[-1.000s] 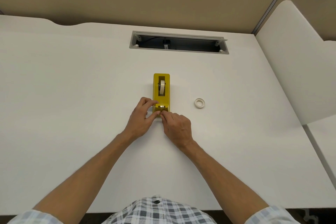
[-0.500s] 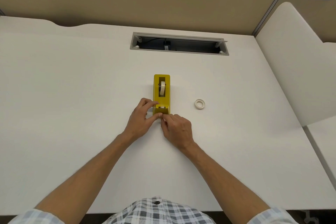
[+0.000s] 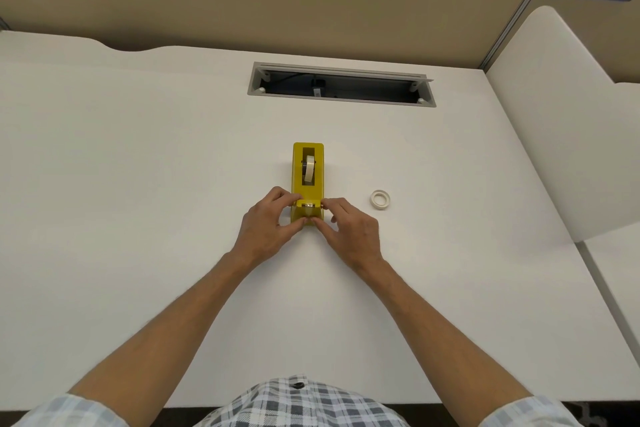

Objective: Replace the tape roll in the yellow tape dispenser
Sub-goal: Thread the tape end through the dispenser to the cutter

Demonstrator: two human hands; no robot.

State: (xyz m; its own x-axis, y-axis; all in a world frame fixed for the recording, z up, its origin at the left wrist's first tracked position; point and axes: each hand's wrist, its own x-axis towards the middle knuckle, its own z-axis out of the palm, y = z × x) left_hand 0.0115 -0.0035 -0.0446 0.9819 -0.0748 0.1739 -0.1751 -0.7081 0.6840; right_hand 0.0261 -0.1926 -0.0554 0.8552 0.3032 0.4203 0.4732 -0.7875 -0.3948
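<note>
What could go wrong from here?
1. Both hands, left hand and right hand, pinch the yellow dispenser at its cutter end, so fingertips may catch the blade.
2. Pulling there could slide or tip the dispenser on the smooth desk.
3. The loose tape ring beside the right hand could get knocked away.
</note>
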